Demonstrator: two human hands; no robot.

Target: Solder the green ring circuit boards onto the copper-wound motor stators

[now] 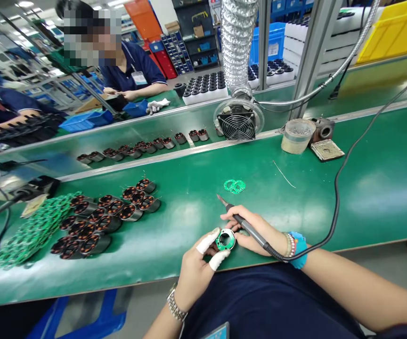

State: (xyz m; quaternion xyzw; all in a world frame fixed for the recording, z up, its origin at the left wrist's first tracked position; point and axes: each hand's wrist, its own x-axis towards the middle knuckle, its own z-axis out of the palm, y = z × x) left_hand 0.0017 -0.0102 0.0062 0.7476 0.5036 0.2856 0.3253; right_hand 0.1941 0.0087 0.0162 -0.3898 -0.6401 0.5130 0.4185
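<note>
Near the front edge of the green table, my left hand point(201, 263), with white covers on two fingers, grips a round part with a green ring board point(220, 241) on its face. My right hand point(256, 230) holds a soldering iron point(251, 229), its tip pointing up and left, away from the board. Fingertips of my right hand touch the right side of the round part. Beyond the hands lie a few loose green ring boards point(238, 187). At left stand several copper-wound motor cores point(131, 212) beside a heap of green ring boards point(36, 230).
A fan point(239, 126) under a silver duct stands behind the table's middle. At back right are a tub point(297, 136) and a sponge tray point(327, 149). The iron's cable point(337, 197) curves across the right side. Another person point(133, 70) sits across the line.
</note>
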